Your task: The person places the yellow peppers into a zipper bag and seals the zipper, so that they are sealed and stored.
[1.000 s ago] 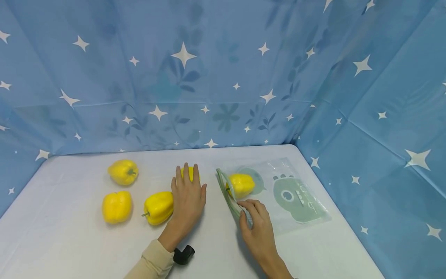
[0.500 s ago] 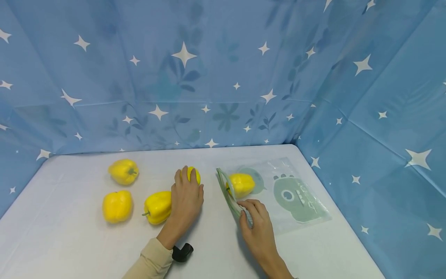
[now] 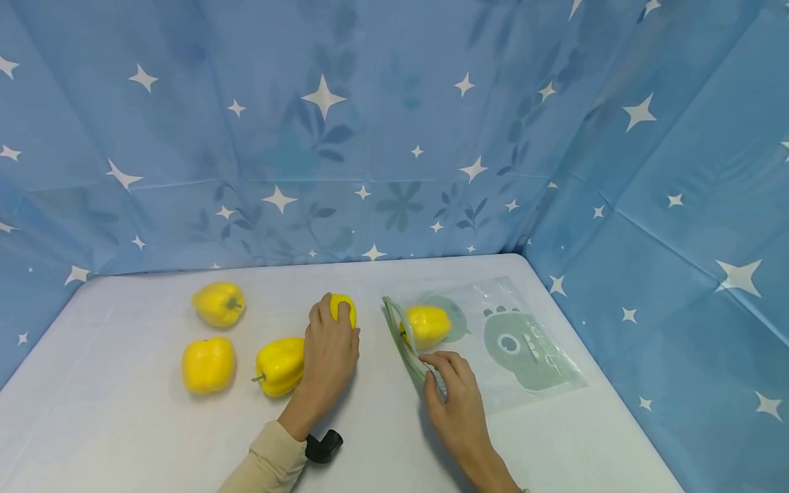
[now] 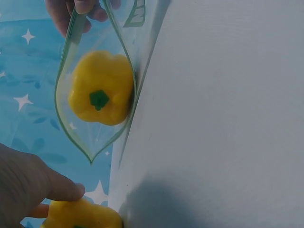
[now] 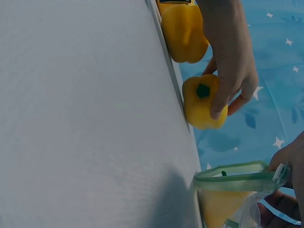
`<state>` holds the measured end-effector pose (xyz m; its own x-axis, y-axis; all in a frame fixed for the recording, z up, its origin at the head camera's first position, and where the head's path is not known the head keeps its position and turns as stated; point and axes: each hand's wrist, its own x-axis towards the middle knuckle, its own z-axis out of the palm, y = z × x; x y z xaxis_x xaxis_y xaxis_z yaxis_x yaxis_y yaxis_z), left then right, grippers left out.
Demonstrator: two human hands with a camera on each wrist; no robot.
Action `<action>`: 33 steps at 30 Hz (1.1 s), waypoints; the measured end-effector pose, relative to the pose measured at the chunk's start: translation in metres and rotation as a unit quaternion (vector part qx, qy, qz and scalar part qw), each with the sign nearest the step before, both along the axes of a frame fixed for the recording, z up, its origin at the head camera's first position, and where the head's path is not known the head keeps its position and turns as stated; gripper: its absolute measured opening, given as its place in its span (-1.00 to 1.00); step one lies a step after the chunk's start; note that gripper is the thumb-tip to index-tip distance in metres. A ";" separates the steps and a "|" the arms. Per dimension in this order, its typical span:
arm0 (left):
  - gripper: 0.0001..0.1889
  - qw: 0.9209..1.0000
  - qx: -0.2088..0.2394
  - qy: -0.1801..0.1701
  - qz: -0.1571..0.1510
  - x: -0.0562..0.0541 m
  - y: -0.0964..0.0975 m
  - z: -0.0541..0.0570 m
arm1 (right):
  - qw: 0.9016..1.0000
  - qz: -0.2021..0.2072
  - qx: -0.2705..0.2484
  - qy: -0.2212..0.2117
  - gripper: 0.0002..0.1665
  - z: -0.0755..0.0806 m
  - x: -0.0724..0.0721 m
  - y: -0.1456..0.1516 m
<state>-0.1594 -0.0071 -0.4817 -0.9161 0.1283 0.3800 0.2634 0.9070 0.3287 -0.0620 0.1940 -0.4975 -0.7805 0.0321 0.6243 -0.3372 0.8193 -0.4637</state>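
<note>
My left hand (image 3: 328, 352) grips a yellow bell pepper (image 3: 344, 308) from above, near the middle of the white table. In the right wrist view the thumb and fingers are around that same bell pepper (image 5: 195, 107), whose green stem shows. My right hand (image 3: 455, 407) pinches the green-edged opening of a clear zip bag (image 3: 527, 352) printed with a green dinosaur. Just within the bag's mouth lies another yellow bell pepper (image 3: 428, 327). From the left wrist view, the bag's mouth gapes wide around the bagged pepper (image 4: 102, 85), stem facing out.
Left of my left hand are three more yellow bell peppers: a near one (image 3: 280, 366), one at the front left (image 3: 208, 365) and one at the back left (image 3: 218, 304). A blue starry curtain (image 3: 394, 137) borders the table's back and right edges.
The left hand's spread fingers have curled down around the bell pepper, and the hand has shifted slightly left. My right hand keeps its hold on the bag.
</note>
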 end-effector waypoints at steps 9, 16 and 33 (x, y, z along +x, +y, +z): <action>-0.42 0.999 0.036 0.011 -0.022 0.000 -0.002 0.000 | 1.000 0.000 0.001 -0.005 -0.60 -0.001 0.000 0.000; -0.44 0.995 0.095 -0.027 -0.027 0.000 0.000 0.002 | 1.000 0.000 0.000 -0.008 -0.60 0.000 0.000 0.000; -0.58 0.947 0.281 -0.144 -0.066 -0.005 0.000 0.009 | 1.000 -0.005 -0.004 -0.018 -0.58 0.001 0.000 0.000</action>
